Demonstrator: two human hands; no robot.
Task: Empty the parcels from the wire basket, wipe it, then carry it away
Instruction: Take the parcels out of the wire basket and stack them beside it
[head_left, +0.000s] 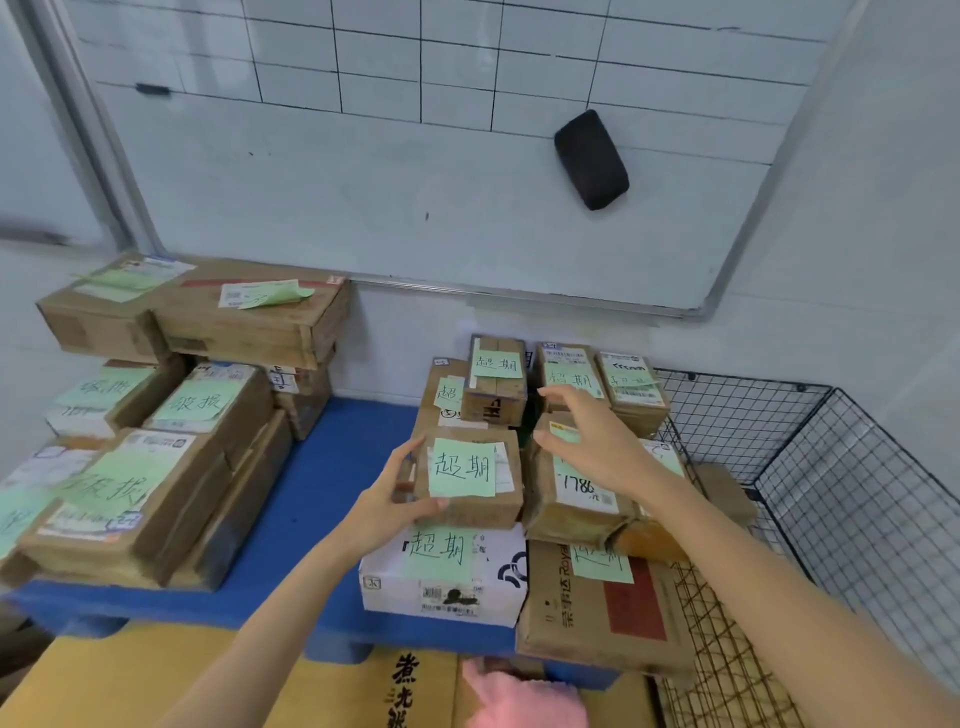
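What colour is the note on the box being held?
Pale green note on the small box, black handwriting; head view.

The head camera looks forward and down, close above the parcels (441, 587), toward the whiteboard (363, 208).

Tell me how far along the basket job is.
Done: many parcels sit stacked on the blue pallet. In hand: the left hand grips a small box atop that stack; the right hand hovers open beside it. Left: one brown parcel seemingly in the wire basket, then wiping, perhaps with the pink cloth, and carrying away.
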